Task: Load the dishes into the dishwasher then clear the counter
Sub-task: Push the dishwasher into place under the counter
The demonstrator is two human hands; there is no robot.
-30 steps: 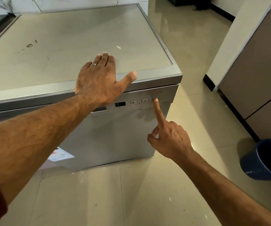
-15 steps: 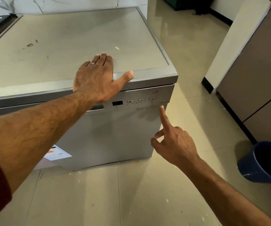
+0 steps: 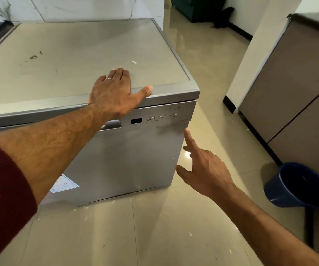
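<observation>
Dishwasher (image 3: 124, 156): silver, freestanding on the tiled floor (image 3: 154, 231), door closed, three buttons (image 3: 162, 117) and a dark display (image 3: 136, 120) along the top strip. Left hand (image 3: 114, 93): flat on the top front edge, fingers straight, thumb spread, ring worn; right hand (image 3: 204, 169): holds nothing, forefinger extended beside the door's right edge, thumb out. Blue bucket (image 3: 296, 186): on the floor at right, near the brown cabinets (image 3: 293, 89)

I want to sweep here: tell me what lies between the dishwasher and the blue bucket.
In the head view, only bare tiled floor separates dishwasher and blue bucket.
</observation>
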